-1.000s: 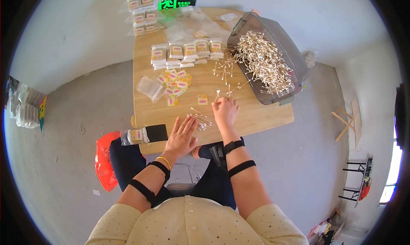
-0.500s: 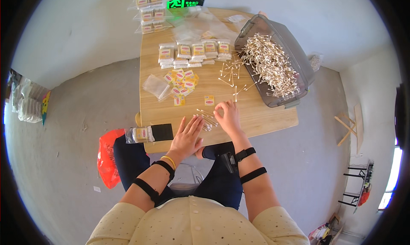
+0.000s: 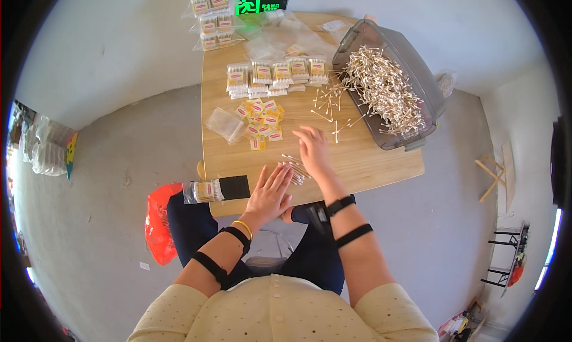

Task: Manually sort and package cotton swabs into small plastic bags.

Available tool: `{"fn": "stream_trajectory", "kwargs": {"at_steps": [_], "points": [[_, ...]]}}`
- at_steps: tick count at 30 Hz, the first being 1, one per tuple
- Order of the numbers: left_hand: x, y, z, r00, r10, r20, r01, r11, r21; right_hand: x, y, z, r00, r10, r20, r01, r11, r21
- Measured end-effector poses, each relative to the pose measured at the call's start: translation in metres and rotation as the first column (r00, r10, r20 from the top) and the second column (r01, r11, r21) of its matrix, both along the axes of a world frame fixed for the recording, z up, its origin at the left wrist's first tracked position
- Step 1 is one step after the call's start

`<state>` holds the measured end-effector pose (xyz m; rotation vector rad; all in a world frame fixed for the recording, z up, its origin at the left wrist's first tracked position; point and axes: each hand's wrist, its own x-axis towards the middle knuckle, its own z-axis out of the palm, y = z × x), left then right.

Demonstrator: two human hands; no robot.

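My left hand (image 3: 271,193) lies flat with fingers stretched out, its fingertips resting on a small bunch of cotton swabs (image 3: 295,166) on the table. Beyond and to the right of the bunch, my right hand (image 3: 314,154) hovers low with loosely bent fingers over the spot where a small yellow-and-white card lay. That card is hidden now. A pile of similar cards (image 3: 260,120) sits to the left of the right hand, next to flat clear plastic bags (image 3: 224,125). Several loose swabs (image 3: 329,99) lie beyond the right hand.
A grey plastic bin (image 3: 390,140) full of swabs lies tipped at the table's right. Packed swab packets (image 3: 273,73) stand in a row at the back. Near the left edge, another packet (image 3: 208,191) sits by a black pad (image 3: 234,187). A red bag (image 3: 158,226) is beside my leg.
My right hand has moved forward and left from the swabs to the single card, covering it. My left hand stays on the bunch. The whole view has shifted slightly.
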<state>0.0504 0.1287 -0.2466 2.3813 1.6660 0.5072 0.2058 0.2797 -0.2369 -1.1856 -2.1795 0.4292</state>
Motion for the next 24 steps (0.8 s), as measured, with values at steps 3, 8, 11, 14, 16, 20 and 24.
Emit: {"fn": "stream_trajectory", "kwargs": {"at_steps": [3, 8, 11, 14, 16, 20, 24], "points": [[-0.001, -0.001, 0.002, 1.000, -0.016, -0.012, 0.016, 1.000, -0.007, 0.030, -0.038, -0.005, 1.000, -0.028, -0.001, 0.028, 0.999, 0.015], [-0.002, -0.001, 0.005, 0.999, -0.020, -0.042, 0.018, 0.999, -0.032, 0.029, -0.077, -0.006, 0.994, -0.088, 0.065, 0.091, 0.994, -0.056], [-0.002, 0.001, 0.002, 0.999, -0.032, -0.009, 0.031, 0.998, -0.050, 0.027, -0.078, -0.006, 0.998, -0.066, 0.015, 0.067, 0.996, -0.060], [-0.004, 0.004, 0.004, 0.992, -0.020, 0.122, 0.033, 0.994, -0.107, 0.044, -0.079, -0.010, 0.989, -0.149, -0.019, 0.148, 0.988, -0.050], [-0.007, 0.010, 0.010, 0.997, -0.019, 0.075, 0.025, 0.996, -0.084, 0.050, -0.083, -0.008, 0.977, -0.209, -0.030, 0.207, 0.977, -0.059], [-0.004, 0.035, 0.019, 0.985, -0.055, -0.163, 0.044, 0.997, -0.069, 0.057, -0.102, -0.011, 0.941, -0.339, 0.011, 0.339, 0.940, -0.045], [-0.008, 0.041, 0.009, 0.959, -0.156, -0.238, 0.145, 0.987, -0.063, 0.054, -0.119, -0.016, 0.916, -0.400, 0.002, 0.399, 0.913, -0.083]]}}
